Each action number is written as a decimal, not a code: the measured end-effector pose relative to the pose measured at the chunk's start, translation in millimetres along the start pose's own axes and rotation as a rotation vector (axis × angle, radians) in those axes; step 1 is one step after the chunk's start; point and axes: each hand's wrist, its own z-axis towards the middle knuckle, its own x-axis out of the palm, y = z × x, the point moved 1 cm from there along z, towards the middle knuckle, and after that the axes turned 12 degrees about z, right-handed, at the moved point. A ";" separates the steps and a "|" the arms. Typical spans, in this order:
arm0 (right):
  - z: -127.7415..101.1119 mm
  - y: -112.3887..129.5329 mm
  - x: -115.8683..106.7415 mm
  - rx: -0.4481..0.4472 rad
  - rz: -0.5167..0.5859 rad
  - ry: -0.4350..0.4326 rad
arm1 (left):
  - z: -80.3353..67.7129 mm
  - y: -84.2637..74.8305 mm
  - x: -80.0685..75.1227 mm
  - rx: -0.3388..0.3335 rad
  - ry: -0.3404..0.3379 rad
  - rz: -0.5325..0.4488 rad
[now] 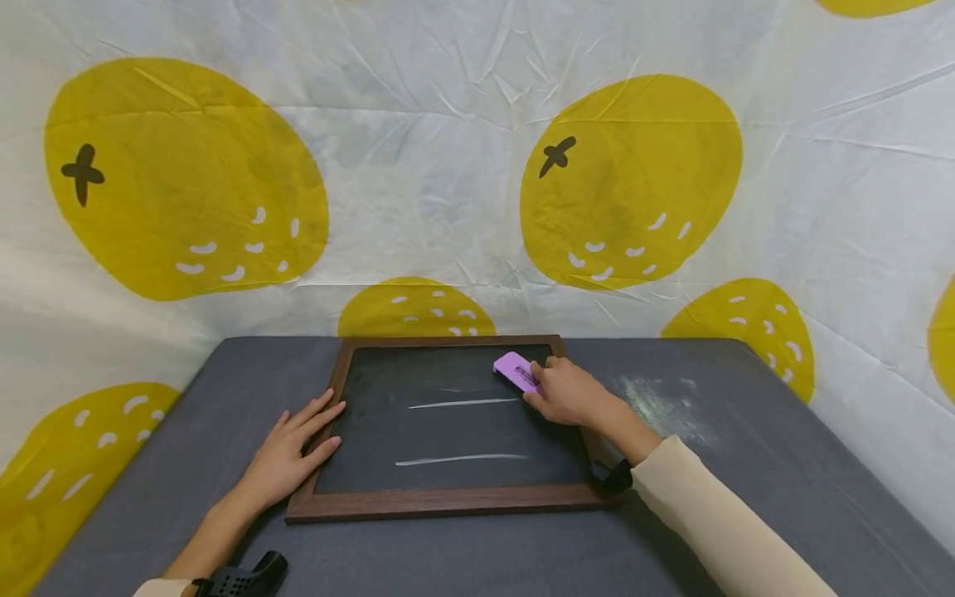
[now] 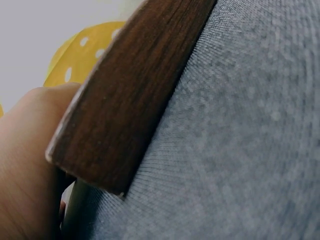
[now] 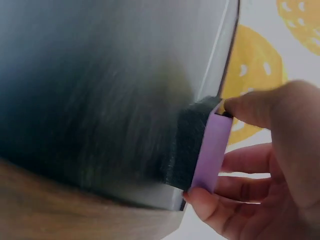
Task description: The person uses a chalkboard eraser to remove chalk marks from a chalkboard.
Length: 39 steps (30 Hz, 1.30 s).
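Left hand (image 1: 287,452): lies flat with straight, spread fingers on the grey surface (image 1: 746,464), near its front-left part; the fingertips touch the left side of the chalkboard's frame. It grasps nothing. In the left wrist view the palm (image 2: 25,165) sits right against the brown wood.
Chalkboard (image 1: 448,431): a dark slate in a brown wooden frame, lying flat in the middle of the surface, its far side close to the back edge. Two pale chalk lines (image 1: 462,404) run across it, one above the other.
Eraser (image 1: 516,371): purple back, dark felt underneath, pressed on the slate at the board's far-right corner.
Right hand (image 1: 567,391): its grip is closed on the eraser, thumb (image 3: 250,107) on one side and fingers on the other.
Chalk dust (image 1: 656,398): a pale smear on the surface just right of the board.
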 end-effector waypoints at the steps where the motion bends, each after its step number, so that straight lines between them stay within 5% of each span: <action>1: -0.7 0.5 0.0 -0.004 0.009 0.005 | -0.2 -0.3 0.0 0.001 -0.002 -0.001; 39: 41.4 65.2 19.2 -0.030 0.084 0.024 | 1.0 4.4 2.2 0.034 -0.033 0.010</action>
